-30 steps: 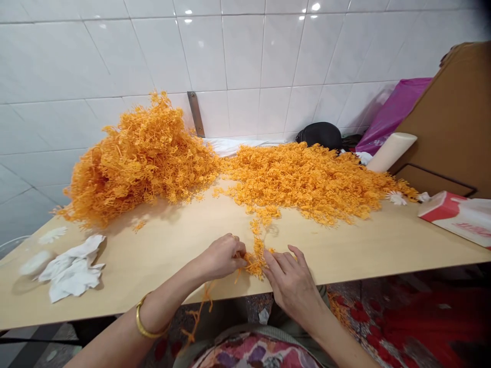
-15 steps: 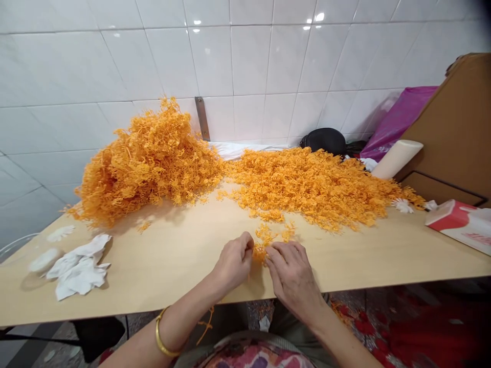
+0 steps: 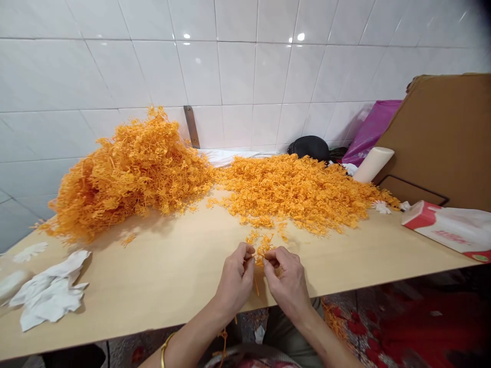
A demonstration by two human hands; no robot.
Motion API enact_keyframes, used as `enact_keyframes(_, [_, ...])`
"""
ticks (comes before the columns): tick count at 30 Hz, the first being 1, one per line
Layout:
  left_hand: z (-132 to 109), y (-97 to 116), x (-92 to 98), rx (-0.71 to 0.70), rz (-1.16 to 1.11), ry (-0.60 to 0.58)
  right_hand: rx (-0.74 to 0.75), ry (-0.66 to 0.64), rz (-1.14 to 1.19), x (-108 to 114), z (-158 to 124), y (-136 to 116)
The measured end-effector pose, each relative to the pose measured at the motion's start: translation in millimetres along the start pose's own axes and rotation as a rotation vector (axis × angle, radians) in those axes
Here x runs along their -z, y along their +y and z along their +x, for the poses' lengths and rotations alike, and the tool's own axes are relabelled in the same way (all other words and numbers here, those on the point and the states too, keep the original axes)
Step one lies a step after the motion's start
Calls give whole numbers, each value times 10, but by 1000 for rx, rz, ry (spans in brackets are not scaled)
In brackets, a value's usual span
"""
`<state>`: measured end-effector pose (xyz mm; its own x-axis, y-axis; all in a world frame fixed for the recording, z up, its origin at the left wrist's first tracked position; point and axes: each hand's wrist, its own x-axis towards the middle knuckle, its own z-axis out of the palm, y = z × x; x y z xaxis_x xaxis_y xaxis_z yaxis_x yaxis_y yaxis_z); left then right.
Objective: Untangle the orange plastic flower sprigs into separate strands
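Both hands meet over the near part of the table, pinching at a small orange plastic flower sprig (image 3: 264, 246) between them. My left hand (image 3: 238, 271) is closed on the sprig's left side, with a thin orange stem hanging below the fingers. From the other side, the thumb and fingers of my right hand (image 3: 287, 276) are closed on the same sprig. Just beyond the fingertips lie a few loose orange pieces (image 3: 283, 235). A spread heap of small orange pieces (image 3: 299, 191) lies behind them, and a taller tangled pile of orange sprigs (image 3: 134, 174) stands to the left.
On the table's left lie crumpled white tissues (image 3: 56, 291) and a white round object (image 3: 13, 286). A red-and-white tissue pack (image 3: 448, 230), a pale roll (image 3: 374, 164) and a brown board (image 3: 445, 138) stand at the right. A black case (image 3: 310, 148) rests by the tiled wall.
The camera view has turned slightly right and up. My right hand has curled from a flatter pose over the pieces into a pinch, and a stem now hangs between the hands.
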<state>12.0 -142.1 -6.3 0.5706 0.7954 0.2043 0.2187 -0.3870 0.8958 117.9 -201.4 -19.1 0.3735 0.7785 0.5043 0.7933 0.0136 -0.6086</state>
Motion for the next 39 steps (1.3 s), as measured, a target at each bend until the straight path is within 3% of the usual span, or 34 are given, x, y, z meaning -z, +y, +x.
enact_keyframes(3, [56,-37,-42,61,126,15,82,46,-68,-22,-27,19])
enact_keyframes(7, [139,-51,-41,54,276,-34,111,9,-41,46,-18,30])
enact_keyframes(12, [159,12,-11,-32,373,-28,235,231,-170,259,74,-9])
enact_keyframes(14, [166,47,1,-18,267,-43,265,166,-279,306,117,16])
enact_keyframes(16, [186,74,23,75,0,-80,222,76,-291,314,142,77])
enact_keyframes(20, [236,73,78,425,-738,-93,147,-15,-134,261,123,198])
enact_keyframes(23, [249,38,87,598,-1027,-36,138,-18,-154,235,102,224])
enact_keyframes(26, [243,9,82,582,-1032,-51,48,-24,-199,264,110,245])
enact_keyframes(32, [247,28,153,452,-686,-158,-26,-74,-124,410,173,340])
enact_keyframes(39, [277,-28,96,616,-1113,-115,69,-116,-40,404,206,345])
